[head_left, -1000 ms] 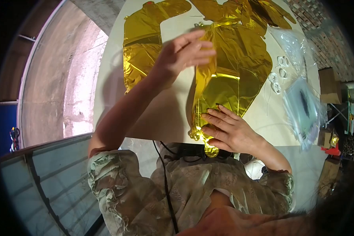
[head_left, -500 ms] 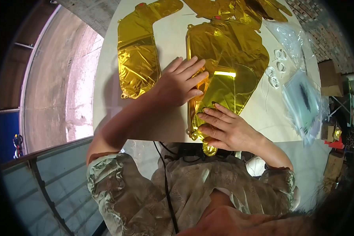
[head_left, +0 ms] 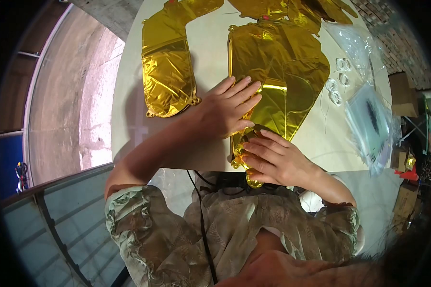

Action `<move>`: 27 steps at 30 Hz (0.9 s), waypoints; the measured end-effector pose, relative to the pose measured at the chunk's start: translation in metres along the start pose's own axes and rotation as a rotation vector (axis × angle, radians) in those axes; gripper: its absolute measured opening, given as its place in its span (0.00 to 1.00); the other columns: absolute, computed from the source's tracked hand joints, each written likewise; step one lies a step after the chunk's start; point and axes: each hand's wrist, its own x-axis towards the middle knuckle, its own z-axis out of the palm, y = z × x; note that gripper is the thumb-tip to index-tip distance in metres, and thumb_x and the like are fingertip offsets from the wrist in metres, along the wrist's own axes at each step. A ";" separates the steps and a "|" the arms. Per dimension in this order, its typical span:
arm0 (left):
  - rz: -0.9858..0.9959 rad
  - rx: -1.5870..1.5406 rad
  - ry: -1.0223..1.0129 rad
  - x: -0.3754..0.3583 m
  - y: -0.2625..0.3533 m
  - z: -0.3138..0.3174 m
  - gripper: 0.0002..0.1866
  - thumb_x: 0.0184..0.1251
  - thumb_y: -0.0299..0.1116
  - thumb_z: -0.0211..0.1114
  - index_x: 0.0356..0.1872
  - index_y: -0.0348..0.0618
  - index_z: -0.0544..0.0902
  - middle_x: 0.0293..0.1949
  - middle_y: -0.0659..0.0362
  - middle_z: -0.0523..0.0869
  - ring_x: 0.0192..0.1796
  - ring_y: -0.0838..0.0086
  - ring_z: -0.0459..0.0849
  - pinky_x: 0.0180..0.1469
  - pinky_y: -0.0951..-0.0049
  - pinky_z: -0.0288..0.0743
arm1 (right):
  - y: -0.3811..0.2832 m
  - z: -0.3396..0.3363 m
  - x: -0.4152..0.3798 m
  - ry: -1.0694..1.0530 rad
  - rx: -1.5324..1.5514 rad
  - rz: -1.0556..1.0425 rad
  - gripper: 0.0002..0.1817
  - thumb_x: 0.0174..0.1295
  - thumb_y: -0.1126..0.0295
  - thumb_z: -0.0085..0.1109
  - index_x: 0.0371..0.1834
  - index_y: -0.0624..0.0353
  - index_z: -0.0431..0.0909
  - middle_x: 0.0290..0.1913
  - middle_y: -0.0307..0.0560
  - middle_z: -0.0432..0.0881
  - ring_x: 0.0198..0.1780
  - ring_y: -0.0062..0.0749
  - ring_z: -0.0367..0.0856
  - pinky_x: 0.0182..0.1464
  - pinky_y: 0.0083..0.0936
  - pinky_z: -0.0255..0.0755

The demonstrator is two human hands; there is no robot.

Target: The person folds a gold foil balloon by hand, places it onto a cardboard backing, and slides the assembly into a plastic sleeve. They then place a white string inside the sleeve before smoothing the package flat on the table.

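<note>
A large flat gold foil balloon (head_left: 297,52) lies on the table, its lower end reaching past the near edge. My left hand (head_left: 225,107) rests on the left side of the foil, fingers stretched out and palm down. Lower down, my right hand (head_left: 277,158) lies over the narrow end of the same balloon with its fingers spread; the foil directly under both palms is hidden. To the left of my left hand is a second gold foil balloon (head_left: 167,76), bent in shape and not touched by my fingers.
More gold foil (head_left: 306,12) lies at the far side of the pale table (head_left: 208,52). On the right are several small coils of white string (head_left: 335,98), clear plastic film (head_left: 352,43) and a stack of plastic bags (head_left: 368,119). Cardboard boxes (head_left: 403,93) stand beyond the table.
My left hand has slid slightly right and down along the foil. The right hand has hardly moved, and its fingers still lie over the balloon's lower end.
</note>
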 end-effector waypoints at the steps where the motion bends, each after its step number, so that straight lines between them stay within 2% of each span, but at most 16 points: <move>1: -0.003 -0.007 0.003 0.000 0.001 0.000 0.35 0.61 0.47 0.68 0.65 0.36 0.74 0.71 0.48 0.69 0.75 0.56 0.63 0.73 0.51 0.55 | -0.001 0.000 0.000 -0.003 0.002 -0.001 0.27 0.57 0.54 0.68 0.56 0.56 0.80 0.66 0.51 0.74 0.67 0.44 0.72 0.73 0.45 0.61; 11: -0.006 -0.050 -0.014 0.006 0.007 0.000 0.32 0.64 0.43 0.66 0.66 0.36 0.73 0.71 0.47 0.68 0.75 0.57 0.63 0.75 0.49 0.53 | -0.010 0.009 0.009 -0.020 0.016 -0.035 0.33 0.54 0.52 0.68 0.62 0.57 0.76 0.63 0.49 0.75 0.67 0.45 0.71 0.73 0.47 0.60; 13: -0.010 -0.112 -0.083 0.006 0.007 0.001 0.32 0.68 0.38 0.62 0.70 0.35 0.67 0.74 0.47 0.63 0.78 0.55 0.57 0.77 0.52 0.49 | -0.010 0.012 0.008 -0.026 0.013 -0.031 0.34 0.55 0.52 0.68 0.63 0.58 0.75 0.61 0.49 0.76 0.65 0.45 0.72 0.73 0.47 0.60; 14: -0.003 -0.103 -0.082 0.006 0.005 0.001 0.32 0.68 0.38 0.62 0.70 0.35 0.67 0.74 0.47 0.63 0.78 0.55 0.57 0.77 0.52 0.49 | -0.011 0.012 0.008 -0.016 -0.010 -0.031 0.34 0.55 0.52 0.67 0.63 0.58 0.75 0.60 0.49 0.77 0.64 0.44 0.73 0.72 0.47 0.60; 16: -0.016 -0.106 -0.017 0.008 0.001 -0.001 0.28 0.66 0.36 0.63 0.66 0.37 0.73 0.71 0.48 0.68 0.75 0.58 0.63 0.75 0.54 0.54 | -0.011 0.013 0.010 -0.003 -0.009 -0.017 0.32 0.58 0.51 0.65 0.62 0.58 0.75 0.60 0.49 0.77 0.65 0.43 0.72 0.73 0.46 0.59; 19: -0.039 -0.040 0.029 0.012 -0.012 -0.003 0.28 0.65 0.35 0.63 0.66 0.37 0.73 0.71 0.48 0.69 0.75 0.58 0.64 0.75 0.55 0.55 | -0.011 0.015 0.011 0.024 -0.003 0.002 0.29 0.62 0.50 0.62 0.61 0.57 0.76 0.62 0.49 0.76 0.67 0.43 0.70 0.74 0.46 0.57; 24: -0.052 0.049 0.126 0.018 -0.022 0.000 0.30 0.61 0.39 0.69 0.61 0.34 0.76 0.70 0.47 0.71 0.73 0.58 0.67 0.73 0.56 0.60 | -0.008 0.020 0.014 0.008 -0.011 0.006 0.29 0.62 0.49 0.61 0.60 0.58 0.76 0.66 0.52 0.74 0.70 0.45 0.68 0.74 0.47 0.56; 27: -0.040 0.017 0.155 0.024 -0.029 0.002 0.32 0.59 0.42 0.70 0.62 0.34 0.76 0.69 0.47 0.71 0.73 0.57 0.67 0.73 0.55 0.59 | -0.007 0.023 0.014 0.009 0.001 0.014 0.29 0.61 0.50 0.62 0.59 0.58 0.77 0.67 0.52 0.73 0.70 0.45 0.68 0.74 0.47 0.57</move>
